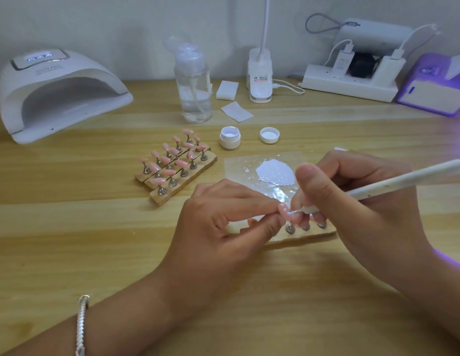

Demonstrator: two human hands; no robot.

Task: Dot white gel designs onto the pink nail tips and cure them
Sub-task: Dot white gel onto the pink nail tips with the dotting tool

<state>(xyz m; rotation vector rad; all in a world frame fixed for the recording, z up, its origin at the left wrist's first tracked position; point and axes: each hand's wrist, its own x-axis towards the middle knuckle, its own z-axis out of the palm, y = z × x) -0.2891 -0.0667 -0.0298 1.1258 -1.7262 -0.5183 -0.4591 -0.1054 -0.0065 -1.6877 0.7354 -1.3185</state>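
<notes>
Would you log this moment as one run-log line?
step: dotting | left hand: pinches pink nail tip | right hand: holds dotting tool on tip

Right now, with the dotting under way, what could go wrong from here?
1. The left hand pinches the pink nail tip while the dotting tool touches it; a slip could smear the white dots on it.
2. The right hand has its lower fingers over the neighbouring tips on the same wooden strip and might brush them.
3. The gel jar stands open and the gel puddle lies uncovered while the lamp at right glows purple; stray light may thicken the gel.
</notes>
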